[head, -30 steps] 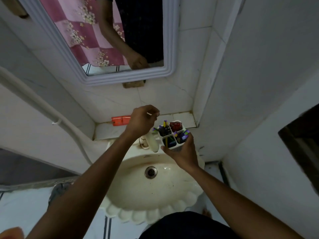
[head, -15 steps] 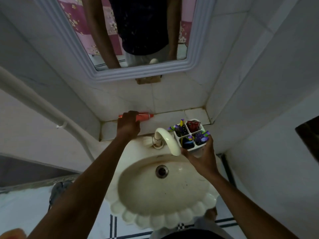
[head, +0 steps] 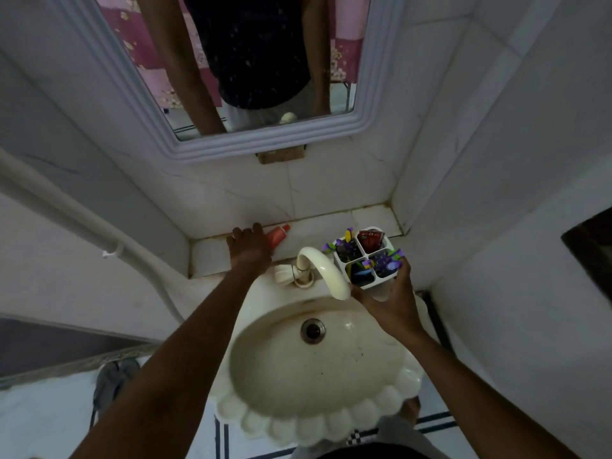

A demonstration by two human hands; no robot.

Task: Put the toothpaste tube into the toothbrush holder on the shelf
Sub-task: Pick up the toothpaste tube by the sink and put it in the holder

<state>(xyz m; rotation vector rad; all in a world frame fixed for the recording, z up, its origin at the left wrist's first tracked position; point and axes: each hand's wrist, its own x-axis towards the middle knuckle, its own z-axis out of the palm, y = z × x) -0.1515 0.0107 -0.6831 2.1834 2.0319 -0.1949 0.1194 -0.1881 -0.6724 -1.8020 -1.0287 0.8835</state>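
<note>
A red-orange toothpaste tube (head: 278, 236) lies on the white tiled shelf (head: 318, 230) against the wall. My left hand (head: 249, 250) rests over its left part with fingers curled on it; only the cap end shows. A white toothbrush holder (head: 381, 283) with four compartments, filled with purple brushes and a red item, is held up by my right hand (head: 390, 299) near the shelf's right end, beside the tap.
A cream tap (head: 326, 271) arches over the scalloped basin (head: 318, 366) between my hands. A framed mirror (head: 265, 140) hangs above the shelf. White walls close in on the right, and a white pipe (head: 76, 220) runs down the left wall.
My left hand went from beside the holder to the shelf and has closed over the toothpaste tube. The right hand keeps the holder. The view has tilted down.
</note>
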